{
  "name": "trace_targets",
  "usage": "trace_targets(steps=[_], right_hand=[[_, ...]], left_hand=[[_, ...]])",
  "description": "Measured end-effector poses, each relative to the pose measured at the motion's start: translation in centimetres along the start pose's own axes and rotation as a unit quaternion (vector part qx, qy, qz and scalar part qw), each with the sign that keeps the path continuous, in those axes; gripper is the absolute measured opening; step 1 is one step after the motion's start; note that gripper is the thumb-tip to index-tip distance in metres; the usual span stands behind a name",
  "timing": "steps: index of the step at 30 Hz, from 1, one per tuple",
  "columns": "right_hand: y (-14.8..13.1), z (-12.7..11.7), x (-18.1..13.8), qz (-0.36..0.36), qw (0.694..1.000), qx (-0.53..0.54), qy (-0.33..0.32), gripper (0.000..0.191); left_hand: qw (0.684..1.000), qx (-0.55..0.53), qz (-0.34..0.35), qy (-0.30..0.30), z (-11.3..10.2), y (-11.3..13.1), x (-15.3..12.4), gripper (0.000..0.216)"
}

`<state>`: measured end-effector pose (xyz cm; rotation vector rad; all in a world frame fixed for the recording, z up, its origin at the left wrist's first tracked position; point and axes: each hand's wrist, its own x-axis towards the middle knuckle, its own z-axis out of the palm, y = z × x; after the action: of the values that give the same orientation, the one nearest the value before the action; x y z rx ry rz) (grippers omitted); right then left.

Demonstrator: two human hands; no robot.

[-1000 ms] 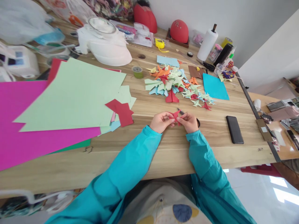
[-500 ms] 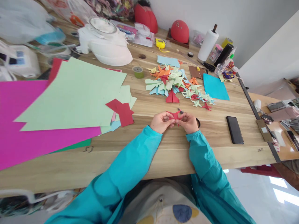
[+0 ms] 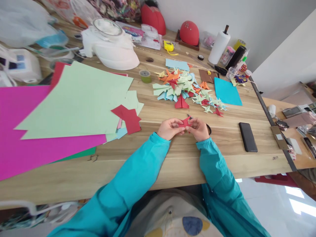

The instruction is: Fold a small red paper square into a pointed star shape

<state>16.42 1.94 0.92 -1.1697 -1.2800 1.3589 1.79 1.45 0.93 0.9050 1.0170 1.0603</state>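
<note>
Between my two hands is a small folded piece of red paper [image 3: 184, 122], with pointed ends showing above the fingers. My left hand [image 3: 170, 128] pinches its left side. Its right side is pinched by my right hand [image 3: 198, 129]. Scissors [image 3: 209, 129] lie partly hidden beneath and behind my right hand, with a dark handle loop and a tip showing. Just beyond my hands sits a pile of folded paper shapes [image 3: 181, 84] in green, orange, blue and red. Red paper pieces [image 3: 132, 120] lie to the left of my hands.
Large pale green sheets [image 3: 79, 102] overlie a magenta sheet [image 3: 14, 131] on the left. A phone [image 3: 248, 137] lies at right, with a blue square of paper [image 3: 227, 91] farther back. Green tape [image 3: 145, 76], a yellow tape measure [image 3: 169, 46] and a white roll [image 3: 219, 47] stand toward the back.
The red paper has tilted slightly, and its left point has dropped behind my left fingers. Both hands stay in nearly the same place, still pinching it.
</note>
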Motion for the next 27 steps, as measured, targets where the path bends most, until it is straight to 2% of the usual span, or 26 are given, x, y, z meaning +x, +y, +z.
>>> trace_targets(steps=[10,18,27], right_hand=[[-0.35,0.10,-0.12,0.017,0.999,0.030,-0.013,0.041],[-0.53,-0.06,0.07,0.024,0.998,0.054,-0.013,0.041],[-0.45,-0.12,0.03,0.019,1.000,0.016,-0.006,0.044]], left_hand=[[0.999,-0.033,0.000,-0.031,-0.04,0.52,-0.50,0.043],[0.999,-0.045,-0.025,-0.015,-0.10,0.57,-0.33,0.042],[0.998,-0.040,-0.035,-0.025,-0.09,0.31,-0.12,0.043]])
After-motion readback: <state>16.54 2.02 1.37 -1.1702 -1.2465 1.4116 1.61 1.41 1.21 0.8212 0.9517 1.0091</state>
